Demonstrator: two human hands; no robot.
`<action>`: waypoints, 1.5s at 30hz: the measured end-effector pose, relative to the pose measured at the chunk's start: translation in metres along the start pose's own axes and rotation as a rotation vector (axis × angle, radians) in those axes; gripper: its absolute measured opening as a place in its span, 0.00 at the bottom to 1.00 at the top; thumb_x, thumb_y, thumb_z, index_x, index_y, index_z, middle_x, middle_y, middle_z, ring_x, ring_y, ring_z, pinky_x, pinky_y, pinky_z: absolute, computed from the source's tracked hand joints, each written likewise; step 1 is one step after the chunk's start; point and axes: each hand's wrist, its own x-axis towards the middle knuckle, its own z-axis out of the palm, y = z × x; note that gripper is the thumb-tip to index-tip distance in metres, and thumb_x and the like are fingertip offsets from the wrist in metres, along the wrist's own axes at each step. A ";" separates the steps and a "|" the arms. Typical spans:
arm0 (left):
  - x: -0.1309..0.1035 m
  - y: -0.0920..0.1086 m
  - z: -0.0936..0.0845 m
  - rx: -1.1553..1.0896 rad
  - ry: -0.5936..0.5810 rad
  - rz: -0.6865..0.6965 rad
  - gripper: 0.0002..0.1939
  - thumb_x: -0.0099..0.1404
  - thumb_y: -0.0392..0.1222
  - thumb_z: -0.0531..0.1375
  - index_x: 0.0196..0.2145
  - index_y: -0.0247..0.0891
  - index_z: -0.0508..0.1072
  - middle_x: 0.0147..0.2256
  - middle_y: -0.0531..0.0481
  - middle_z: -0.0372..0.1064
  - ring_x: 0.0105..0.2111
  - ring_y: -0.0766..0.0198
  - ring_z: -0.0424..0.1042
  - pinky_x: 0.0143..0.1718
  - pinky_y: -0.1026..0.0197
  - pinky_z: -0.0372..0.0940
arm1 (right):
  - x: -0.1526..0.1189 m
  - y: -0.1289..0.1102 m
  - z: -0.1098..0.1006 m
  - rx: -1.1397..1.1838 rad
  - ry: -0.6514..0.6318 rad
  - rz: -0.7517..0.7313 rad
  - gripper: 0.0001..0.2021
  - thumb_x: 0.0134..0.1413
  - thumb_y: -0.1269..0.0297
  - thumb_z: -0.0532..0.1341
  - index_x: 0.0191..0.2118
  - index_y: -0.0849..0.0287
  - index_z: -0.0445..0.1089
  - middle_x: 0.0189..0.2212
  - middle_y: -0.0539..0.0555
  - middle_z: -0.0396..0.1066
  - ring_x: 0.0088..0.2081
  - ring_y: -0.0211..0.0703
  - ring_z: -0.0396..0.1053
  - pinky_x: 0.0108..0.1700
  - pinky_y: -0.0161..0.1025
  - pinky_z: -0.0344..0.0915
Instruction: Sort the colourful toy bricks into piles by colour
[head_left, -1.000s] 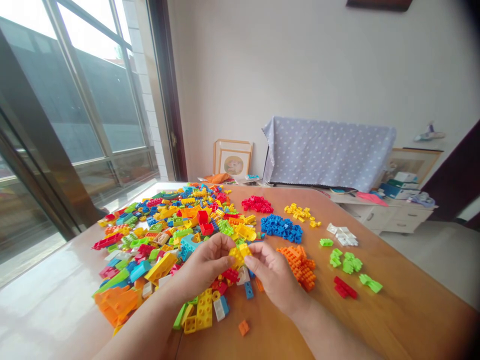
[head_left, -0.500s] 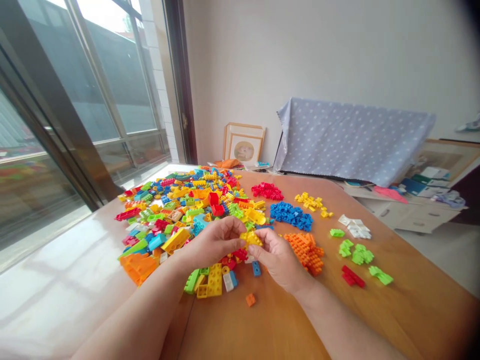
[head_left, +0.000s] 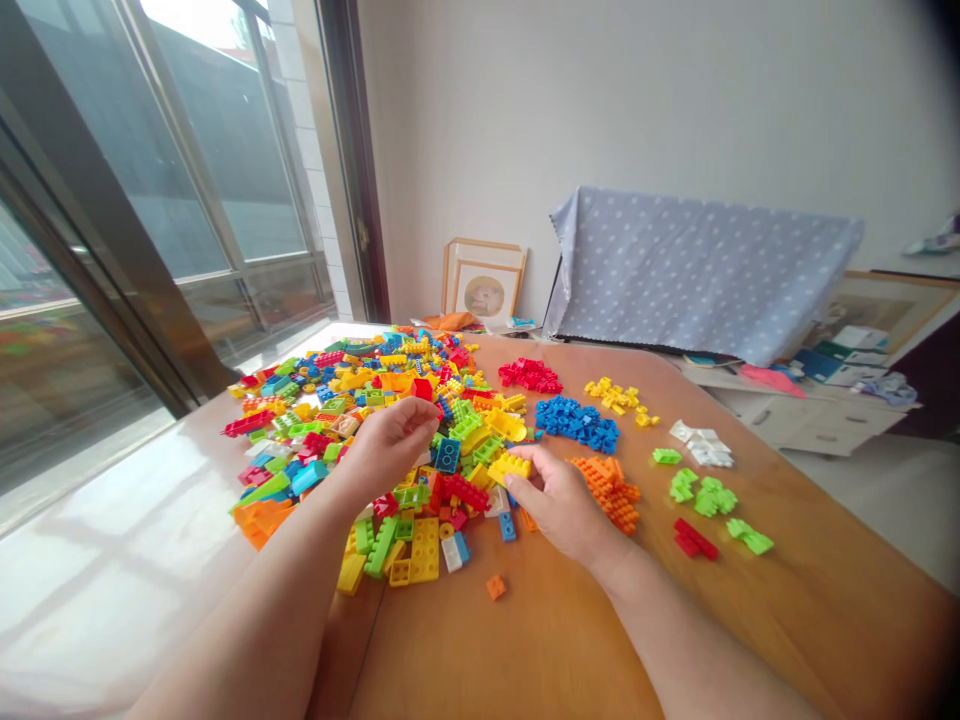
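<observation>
toy-brick heap (head_left: 448, 455): on table (head_left: 540, 650), left | brick piles (head_left: 576, 425): right of heap | loose brick (head_left: 496, 587): near heap's front-right edge | window (head_left: 180, 140): left of table | framed picture (head_left: 484, 295): behind table | draped cloth (head_left: 697, 270): right of picture

Far off, a framed picture (head_left: 484, 295) is propped against the wall (head_left: 637, 90); to its right, a dotted cloth (head_left: 705, 275) is draped. Boxes (head_left: 844, 366) are stacked on a far-right cabinet (head_left: 836, 428). Left, a window (head_left: 187, 160) is seen.
</observation>
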 end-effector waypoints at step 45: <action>-0.001 -0.028 0.005 0.805 -0.083 -0.015 0.13 0.69 0.50 0.56 0.47 0.48 0.77 0.50 0.45 0.73 0.50 0.46 0.71 0.50 0.45 0.62 | -0.013 0.013 0.025 -0.297 -0.100 -0.293 0.07 0.68 0.64 0.57 0.44 0.52 0.73 0.40 0.52 0.73 0.38 0.43 0.72 0.41 0.40 0.67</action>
